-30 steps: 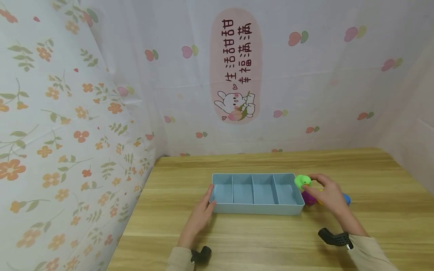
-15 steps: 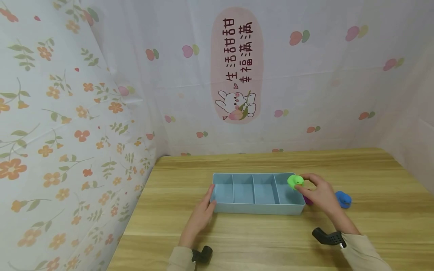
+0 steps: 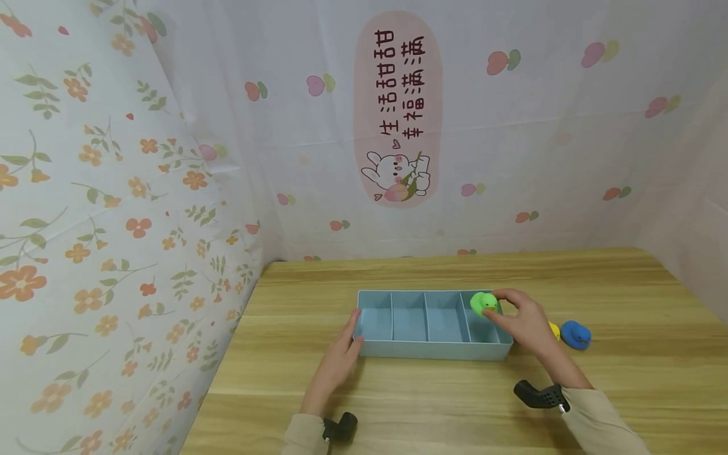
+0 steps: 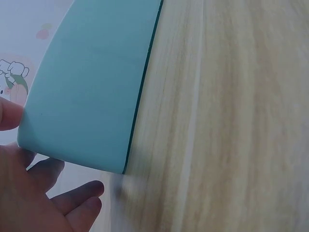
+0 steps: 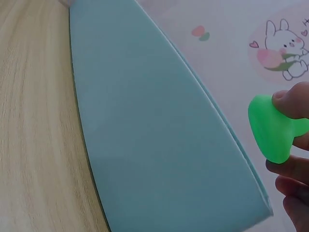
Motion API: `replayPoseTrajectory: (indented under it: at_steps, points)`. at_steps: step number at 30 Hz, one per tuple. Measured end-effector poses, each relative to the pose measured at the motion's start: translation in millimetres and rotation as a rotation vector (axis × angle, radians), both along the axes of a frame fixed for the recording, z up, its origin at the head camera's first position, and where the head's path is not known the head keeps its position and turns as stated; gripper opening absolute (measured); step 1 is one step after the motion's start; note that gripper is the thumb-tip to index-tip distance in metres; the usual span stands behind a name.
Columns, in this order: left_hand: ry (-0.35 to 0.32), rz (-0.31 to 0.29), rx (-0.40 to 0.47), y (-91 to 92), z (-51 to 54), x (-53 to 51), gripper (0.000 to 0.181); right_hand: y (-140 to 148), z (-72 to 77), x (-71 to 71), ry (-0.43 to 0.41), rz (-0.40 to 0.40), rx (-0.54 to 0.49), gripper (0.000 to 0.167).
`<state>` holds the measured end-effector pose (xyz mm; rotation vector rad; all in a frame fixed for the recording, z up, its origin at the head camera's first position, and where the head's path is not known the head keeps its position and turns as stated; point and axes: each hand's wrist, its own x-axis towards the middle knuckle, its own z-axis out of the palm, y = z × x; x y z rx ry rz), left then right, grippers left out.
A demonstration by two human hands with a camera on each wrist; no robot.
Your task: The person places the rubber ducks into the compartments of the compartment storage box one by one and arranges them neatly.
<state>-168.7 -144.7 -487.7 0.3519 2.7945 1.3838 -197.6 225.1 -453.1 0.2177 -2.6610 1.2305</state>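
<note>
My right hand (image 3: 524, 321) pinches a lime-green rubber duck (image 3: 481, 303) between thumb and fingers, over the rightmost compartment of a light blue divided box (image 3: 432, 351). In the right wrist view the duck (image 5: 270, 129) shows above the box's rim. My left hand (image 3: 335, 363) grips the box's left end near the front corner. Its thumb lies at the rim in the left wrist view, with the other fingers beside the end wall. A blue duck (image 3: 576, 335) sits on the table right of the box. A yellow toy (image 3: 554, 330) is partly hidden behind my right wrist.
The box stands on a wood-grain table (image 3: 432, 411), its compartments showing bare floors. Behind the table hangs a white printed curtain (image 3: 512, 158), and a flowered cloth (image 3: 114, 253) hangs at the left.
My right hand has carried the green duck left, from the box's right edge to over the rightmost compartment. The purple toy is now out of sight behind the hand. My left hand stays put.
</note>
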Motion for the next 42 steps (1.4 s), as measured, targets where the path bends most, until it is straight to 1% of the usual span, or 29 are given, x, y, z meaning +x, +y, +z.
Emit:
replayPoseTrajectory:
  at_steps: [9, 18, 27, 31, 36, 42]
  points:
    - [-0.006, 0.019, -0.001, 0.2, 0.3, -0.8, 0.056, -19.0, 0.4, -3.4, 0.053, 0.031, -0.009, 0.044]
    - [0.001, 0.012, 0.024, 0.2, 2.8, -1.8, 0.053, -27.9, 2.1, -3.9, 0.01, 0.052, 0.002, 0.044]
    - [0.005, 0.024, 0.027, 2.3, 6.8, -1.6, 0.053, -36.2, 5.8, -6.5, 0.006, 0.077, -0.013, 0.044]
    - [0.021, 0.031, 0.02, 3.5, 7.1, -2.2, 0.052, -40.8, 5.5, -7.0, 0.03, 0.097, -0.021, 0.044]
    - [0.031, 0.036, 0.036, 5.4, 5.9, -2.3, 0.051, -44.8, 5.7, -7.2, 0.074, 0.11, -0.033, 0.042]
    - [0.016, 0.047, 0.067, 7.0, 4.6, -1.5, 0.051, -50.2, 6.1, -8.3, 0.075, 0.122, -0.027, 0.042]
